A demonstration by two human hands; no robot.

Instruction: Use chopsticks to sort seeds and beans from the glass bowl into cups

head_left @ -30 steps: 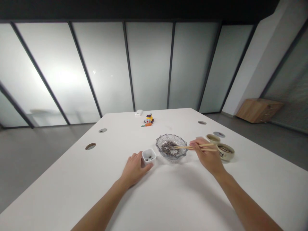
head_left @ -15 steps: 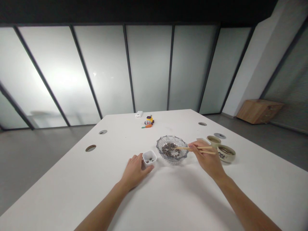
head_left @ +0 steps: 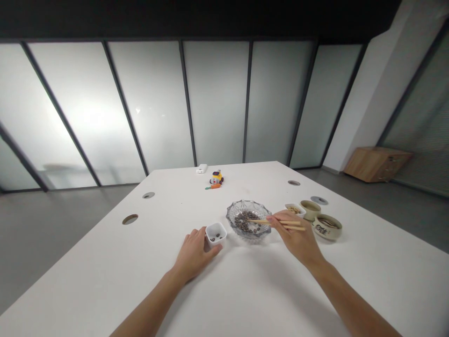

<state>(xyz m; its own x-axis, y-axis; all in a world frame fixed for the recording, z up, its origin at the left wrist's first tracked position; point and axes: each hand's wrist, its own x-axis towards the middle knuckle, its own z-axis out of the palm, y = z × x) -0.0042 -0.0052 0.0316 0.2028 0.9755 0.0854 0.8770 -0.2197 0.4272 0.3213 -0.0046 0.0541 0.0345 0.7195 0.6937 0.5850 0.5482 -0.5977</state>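
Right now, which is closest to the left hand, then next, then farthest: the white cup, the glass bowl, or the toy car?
1. White cup, touching the left hand.
2. Glass bowl, just right of the cup.
3. Toy car, far across the table.

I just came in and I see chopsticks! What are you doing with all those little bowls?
The right hand holds chopsticks with their tips in the glass bowl of small dark beans. The left hand steadies a small white cup that has a few beans in it. More small bowls sit to the right on the white table.
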